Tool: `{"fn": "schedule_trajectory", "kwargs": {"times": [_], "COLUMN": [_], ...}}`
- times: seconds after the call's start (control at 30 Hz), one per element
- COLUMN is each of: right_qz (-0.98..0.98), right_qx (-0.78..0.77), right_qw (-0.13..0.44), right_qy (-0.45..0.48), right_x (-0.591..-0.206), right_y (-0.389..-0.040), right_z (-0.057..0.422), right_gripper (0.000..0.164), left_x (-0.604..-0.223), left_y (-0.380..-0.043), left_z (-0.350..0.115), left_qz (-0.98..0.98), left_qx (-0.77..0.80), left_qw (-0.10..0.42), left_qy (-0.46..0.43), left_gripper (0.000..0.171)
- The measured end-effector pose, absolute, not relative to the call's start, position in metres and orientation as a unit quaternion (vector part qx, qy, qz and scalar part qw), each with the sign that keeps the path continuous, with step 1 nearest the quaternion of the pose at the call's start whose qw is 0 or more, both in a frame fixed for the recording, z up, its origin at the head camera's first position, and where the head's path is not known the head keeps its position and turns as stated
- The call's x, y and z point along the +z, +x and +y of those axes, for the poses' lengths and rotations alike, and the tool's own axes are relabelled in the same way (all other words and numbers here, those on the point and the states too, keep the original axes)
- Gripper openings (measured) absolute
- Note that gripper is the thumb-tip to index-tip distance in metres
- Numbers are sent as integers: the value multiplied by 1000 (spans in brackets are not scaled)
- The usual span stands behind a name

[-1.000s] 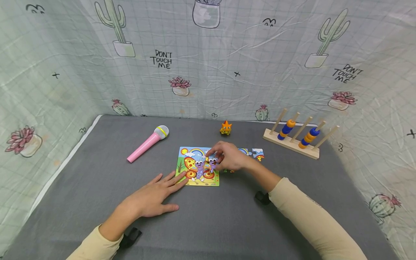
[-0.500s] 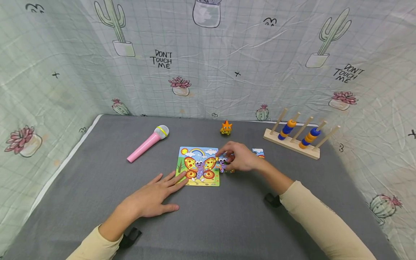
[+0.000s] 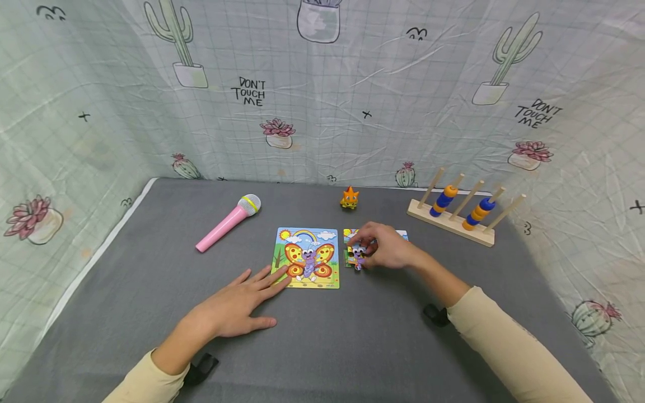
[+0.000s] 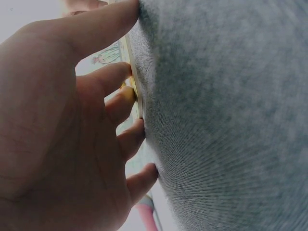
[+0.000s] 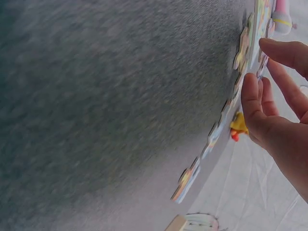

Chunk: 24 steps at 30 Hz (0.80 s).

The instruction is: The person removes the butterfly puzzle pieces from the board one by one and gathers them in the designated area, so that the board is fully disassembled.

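Observation:
A square butterfly puzzle board (image 3: pixel 304 280) lies flat in the middle of the table in the head view. Fingertips of my left hand (image 3: pixel 237 305) rest on its lower left edge, fingers spread and fairly straight; the left wrist view shows this hand (image 4: pixel 62 120) from the palm side. To the right of the board, my right hand (image 3: pixel 385 246) pinches a puzzle piece (image 3: pixel 357 256) with the purple butterfly's face, just over other loose pieces (image 3: pixel 348 233). In the right wrist view, the thumb and fingers of this hand (image 5: pixel 279 101) partly hide the held piece.
A pink toy microphone (image 3: pixel 221 228) lies at the left. Behind the board sits a small orange and yellow figure (image 3: pixel 349 198). At the back right stands a wooden peg rack (image 3: pixel 450 224) with blue and orange beads. A patterned cloth wall (image 3: pixel 322 112) surrounds the table.
My right hand has moved right with the butterfly-face puzzle piece, from over the board to over the loose pieces, uncovering the board's picture. The left hand has stayed in place.

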State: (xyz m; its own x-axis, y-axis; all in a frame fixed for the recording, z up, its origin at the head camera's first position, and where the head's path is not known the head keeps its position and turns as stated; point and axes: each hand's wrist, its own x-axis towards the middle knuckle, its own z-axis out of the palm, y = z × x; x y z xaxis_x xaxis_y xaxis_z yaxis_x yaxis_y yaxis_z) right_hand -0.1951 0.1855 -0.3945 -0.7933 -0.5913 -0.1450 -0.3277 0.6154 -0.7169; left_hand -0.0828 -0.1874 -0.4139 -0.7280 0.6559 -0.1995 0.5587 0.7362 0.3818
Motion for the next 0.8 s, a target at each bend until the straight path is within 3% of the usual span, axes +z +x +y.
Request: {"fn": "schedule_trajectory", "kwargs": {"times": [0.8], "right_qz": [910], "right_qx": [-303], "right_qw": [158], "right_qy": [-235], "right_x": [-404], "right_y": [-188], "right_z": [226], "right_gripper": [47], "left_x": [-411], "left_y": [-83], "left_z": [-186], "left_qz": [917], "left_qx": [157], "left_qw": [168], "left_qy": [327], "left_gripper": [82]}}
